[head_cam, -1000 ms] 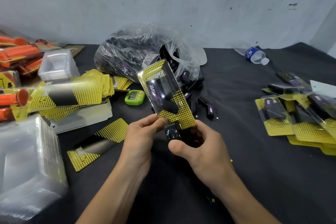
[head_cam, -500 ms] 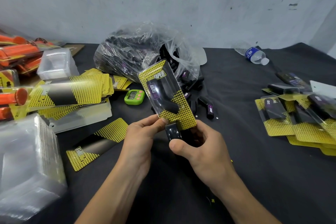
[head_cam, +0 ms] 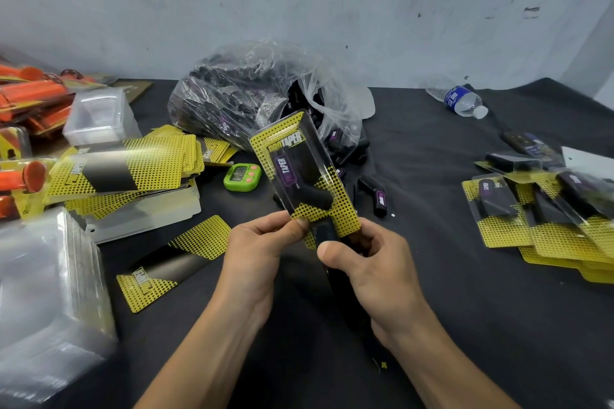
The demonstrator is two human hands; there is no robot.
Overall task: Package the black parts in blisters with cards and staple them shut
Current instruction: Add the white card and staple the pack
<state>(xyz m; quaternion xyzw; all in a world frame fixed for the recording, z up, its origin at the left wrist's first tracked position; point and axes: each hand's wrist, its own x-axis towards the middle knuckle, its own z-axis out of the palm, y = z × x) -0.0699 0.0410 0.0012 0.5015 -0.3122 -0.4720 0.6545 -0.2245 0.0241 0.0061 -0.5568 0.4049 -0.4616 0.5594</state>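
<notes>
A clear blister pack (head_cam: 300, 173) with a yellow dotted card and a black part with a purple label inside stands tilted in front of me. My left hand (head_cam: 257, 249) pinches its lower left corner between thumb and fingers. My right hand (head_cam: 367, 262) grips a black stapler (head_cam: 327, 232) whose head sits at the pack's bottom edge. A clear bag of black parts (head_cam: 239, 93) lies behind, with loose black parts (head_cam: 378, 196) beside it. Finished packs (head_cam: 545, 209) are piled at the right.
Stacks of yellow cards (head_cam: 129, 163) and clear blisters (head_cam: 40, 295) fill the left, with one loose card (head_cam: 172, 262) nearer me. A green timer (head_cam: 242, 177), orange-part packs (head_cam: 30, 100) and a water bottle (head_cam: 461, 101) lie on the black table (head_cam: 465, 325).
The pack has tilted slightly and the black part has settled lower inside the blister. Both hands stay in nearly the same place.
</notes>
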